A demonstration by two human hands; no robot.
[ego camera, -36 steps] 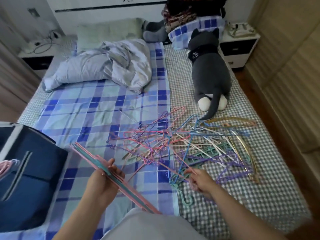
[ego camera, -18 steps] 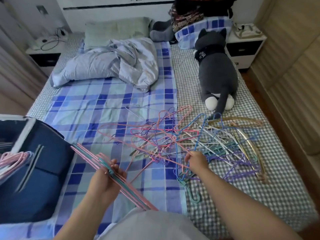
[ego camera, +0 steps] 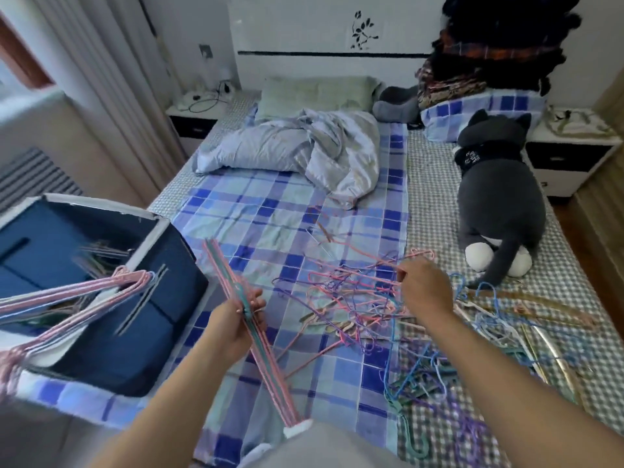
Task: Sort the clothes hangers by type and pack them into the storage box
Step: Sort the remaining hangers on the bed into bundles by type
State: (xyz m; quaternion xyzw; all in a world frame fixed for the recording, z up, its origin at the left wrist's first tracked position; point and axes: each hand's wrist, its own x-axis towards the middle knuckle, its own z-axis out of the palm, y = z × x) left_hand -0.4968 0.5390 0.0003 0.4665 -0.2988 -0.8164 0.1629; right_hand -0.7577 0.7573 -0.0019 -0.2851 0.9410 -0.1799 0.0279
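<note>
Bed carries everything: plaid sheet, crumpled quilt at the far end, grey plush cat on the right side.

Storage box, dark blue, sits open at the near-left edge of the bed. A bunch of pink hangers already rests across its rim, more wire ones inside.

Hanger pile is mid-right on the bed: thin pink, blue and purple wire types knotted together, teal plastic ones and what look like gold ones on the right fringe. Most of the sort looks undone.

Left hand grips a flat pink/teal hanger bundle, edges aligned, held between box and pile.

Right hand is on the far side of the pile, fingers curled, apparently pinching a pink hanger near its hook; motion blur, so the exact grip is unclear.

Step in hand: extract one pink wire hanger for the bundle. Advice:
- Lift by the hook, straight up, slowly; hooks are interlocked, so a side pull would likely drag the whole knot.
- Shake lightly to shed riders.
- Keep the bundle square so the new one nests flat.
</note>
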